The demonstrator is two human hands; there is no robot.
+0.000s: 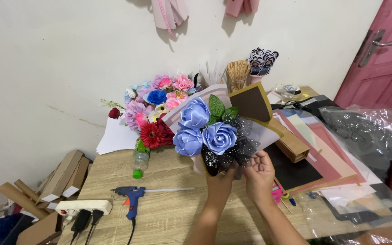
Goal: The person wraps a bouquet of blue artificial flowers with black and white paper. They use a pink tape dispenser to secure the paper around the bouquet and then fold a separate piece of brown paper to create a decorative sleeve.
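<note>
A bouquet of three light blue ribbon roses (203, 127) with green leaves and black glittery mesh stands upright above the wooden table (173, 213). Pale pink and brown wrapping paper (252, 103) fans out behind the roses. My left hand (220, 180) grips the bouquet's base from below. My right hand (259, 173) pinches the edge of the wrapping paper and mesh on the bouquet's right side.
A blue glue gun (132, 196) lies on the table's left, by a white power strip (83, 207). A bunch of mixed artificial flowers (156, 109) and a plastic bottle (139, 159) lie behind. Coloured paper sheets (323, 149) and plastic wrap (373, 131) cover the right.
</note>
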